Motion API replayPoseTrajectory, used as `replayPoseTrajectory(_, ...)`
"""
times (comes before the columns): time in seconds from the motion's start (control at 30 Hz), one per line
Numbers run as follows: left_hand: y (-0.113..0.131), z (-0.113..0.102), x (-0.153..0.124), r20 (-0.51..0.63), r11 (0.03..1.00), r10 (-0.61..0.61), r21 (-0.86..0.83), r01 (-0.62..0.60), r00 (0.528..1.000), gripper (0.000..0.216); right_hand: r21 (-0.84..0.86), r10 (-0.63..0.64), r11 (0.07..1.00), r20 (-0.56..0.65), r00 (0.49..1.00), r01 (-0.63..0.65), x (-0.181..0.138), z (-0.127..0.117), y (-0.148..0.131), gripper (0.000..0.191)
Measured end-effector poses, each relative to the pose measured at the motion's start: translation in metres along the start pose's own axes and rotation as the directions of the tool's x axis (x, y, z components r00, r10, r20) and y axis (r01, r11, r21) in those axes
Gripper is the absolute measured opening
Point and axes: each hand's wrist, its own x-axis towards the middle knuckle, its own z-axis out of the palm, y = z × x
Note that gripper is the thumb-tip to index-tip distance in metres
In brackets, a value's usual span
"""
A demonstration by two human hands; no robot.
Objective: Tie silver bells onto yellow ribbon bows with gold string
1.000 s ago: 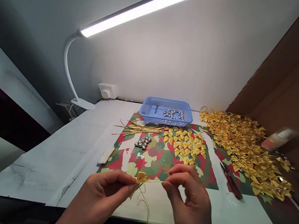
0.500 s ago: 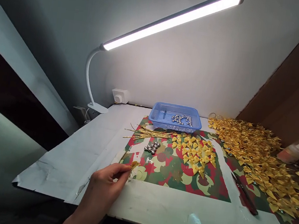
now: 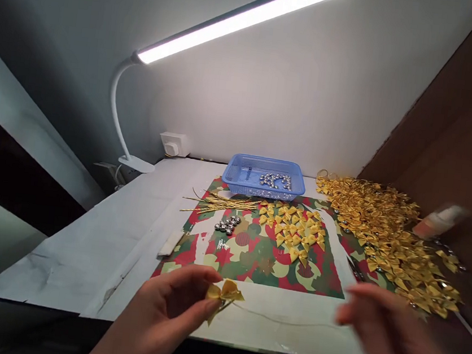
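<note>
My left hand [image 3: 178,307] is closed in a pinch on a yellow ribbon bow [image 3: 226,289] above the table's front edge. Beside the bow, near the fingertips, shows a short gold stem and a small shiny spot. From the bow a thin pale thread [image 3: 283,321] runs right to the fingertips of my right hand [image 3: 396,337]. That hand is blurred by motion, its thumb and forefinger pinched where the thread ends. Behind the hands, yellow bows [image 3: 293,229] lie spread on a camouflage-patterned sheet [image 3: 264,265], with silver beads [image 3: 227,225] and gold twist ties [image 3: 220,202] to their left.
A blue plastic basket [image 3: 230,170] with silver beads inside stands at the back. Heaped gold bows [image 3: 383,228] cover the right side, near a blurred bottle [image 3: 439,221]. A dark pointed tool [image 3: 356,267] is partly behind my right hand. A lamp [image 3: 118,107] stands back left.
My left hand has come right and nearer with the bow. My right hand has risen into view with the thread stretched between both hands. The whole view has shifted a little.
</note>
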Motion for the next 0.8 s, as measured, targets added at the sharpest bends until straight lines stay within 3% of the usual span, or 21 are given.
replayPoseTrajectory(0.07,0.007,0.007,-0.006,0.074,0.997,-0.027,-0.064,0.032,0.997,0.024,0.132,-0.034,0.991,0.189,0.981,0.009,0.012,0.022,-0.012,0.022)
replayPoseTrajectory(0.13,0.011,0.010,-0.009,0.081,0.997,-0.025,-0.070,0.031,0.996,0.027,0.281,-0.077,0.959,0.393,0.916,-0.039,0.019,0.044,-0.025,0.019)
replayPoseTrajectory(0.2,0.010,0.011,-0.011,0.083,0.997,-0.021,-0.070,0.027,0.996,0.027,0.322,-0.094,0.943,0.487,0.868,-0.079,0.020,0.058,-0.034,0.015)
replayPoseTrajectory(0.37,-0.001,0.008,-0.005,0.222,0.998,-0.032,-0.037,0.041,0.975,0.031,0.332,-0.072,0.937,0.479,0.875,-0.105,0.013,0.065,-0.031,0.019)
replayPoseTrajectory(0.47,-0.006,0.009,0.004,0.305,0.997,-0.020,-0.069,0.043,0.952,0.021,0.347,-0.106,0.935,0.470,0.876,-0.073,0.011,0.066,-0.023,0.017)
replayPoseTrajectory(0.63,-0.009,0.014,0.017,0.306,0.985,-0.050,-0.143,0.098,0.951,0.015,0.330,0.010,0.926,0.466,0.885,-0.184,0.013,0.072,-0.013,0.023)
replayPoseTrajectory(0.7,-0.011,0.013,0.021,0.285,0.982,-0.082,-0.142,0.126,0.955,0.016,0.358,0.108,0.874,0.516,0.850,-0.328,0.010,0.076,-0.008,0.027)
replayPoseTrajectory(0.8,-0.014,0.010,0.026,0.301,0.972,-0.112,-0.164,0.167,0.947,0.017,0.367,0.205,0.761,0.647,0.734,-0.536,-0.002,0.084,-0.002,0.024)
